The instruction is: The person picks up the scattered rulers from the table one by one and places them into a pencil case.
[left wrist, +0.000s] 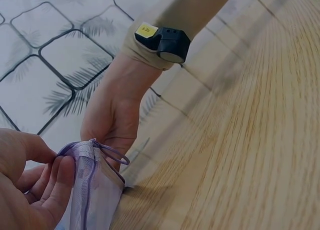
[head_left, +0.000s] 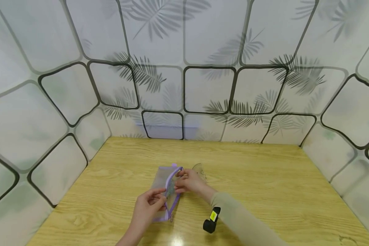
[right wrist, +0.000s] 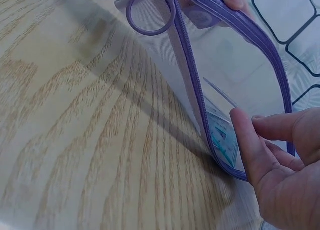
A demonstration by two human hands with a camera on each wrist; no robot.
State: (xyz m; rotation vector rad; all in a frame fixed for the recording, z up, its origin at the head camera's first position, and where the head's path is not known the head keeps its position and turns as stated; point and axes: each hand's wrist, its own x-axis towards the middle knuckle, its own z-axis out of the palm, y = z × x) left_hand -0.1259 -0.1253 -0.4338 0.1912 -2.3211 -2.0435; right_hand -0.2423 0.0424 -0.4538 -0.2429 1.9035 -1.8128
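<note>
We see a wooden table [head_left: 264, 177] with light yellow boards. A see-through plastic protractor [head_left: 200, 169] lies flat on it, just past the fingertips, on the far side. Behind the table and beside it stand white walls [head_left: 209, 44]. They have black rounded squares and gray leaf pictures. A bright spot of light shines on the near table edge.

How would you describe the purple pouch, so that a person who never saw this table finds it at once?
On the wooden table, look near its front middle, where both hands meet. The pouch is the flat see-through mesh bag there, held by the left hand and the right hand. Its purple zipper edge and ring pull set it apart from the clear protractor just behind it.
</note>
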